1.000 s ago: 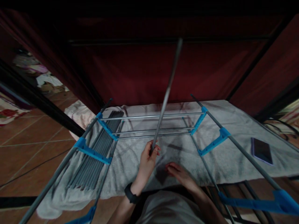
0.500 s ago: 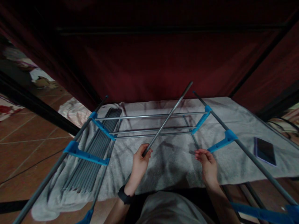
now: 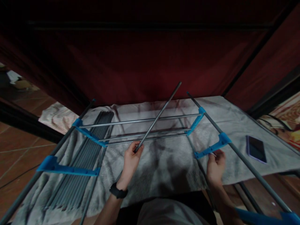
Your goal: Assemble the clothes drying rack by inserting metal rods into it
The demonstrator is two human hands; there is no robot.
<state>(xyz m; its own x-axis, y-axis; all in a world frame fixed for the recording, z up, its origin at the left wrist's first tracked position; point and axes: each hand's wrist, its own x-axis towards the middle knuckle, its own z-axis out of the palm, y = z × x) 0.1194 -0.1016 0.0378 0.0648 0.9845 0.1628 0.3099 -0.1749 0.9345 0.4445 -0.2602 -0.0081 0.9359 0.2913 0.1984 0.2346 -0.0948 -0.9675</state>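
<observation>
My left hand, with a black band on its wrist, grips a grey metal tube near its lower end. The tube slants up and away to the right, crossing above the rack's rods. My right hand is at the near right blue plastic bracket, its curled fingers against the lower edge; the fingertips are partly hidden. That bracket joins two grey side tubes of the rack frame. Opposite it on the left is a matching blue bracket. Thin metal rods span the far pair of brackets.
A bundle of grey tubes lies on the grey blanket at left, under the frame. A phone rests on the blanket at right. Dark red panels rise behind. Tiled floor shows at left.
My right hand has moved right and slightly down, from beside the inner side tube to the near right bracket. The left hand still holds the slanted tube. The view has shifted slightly.
</observation>
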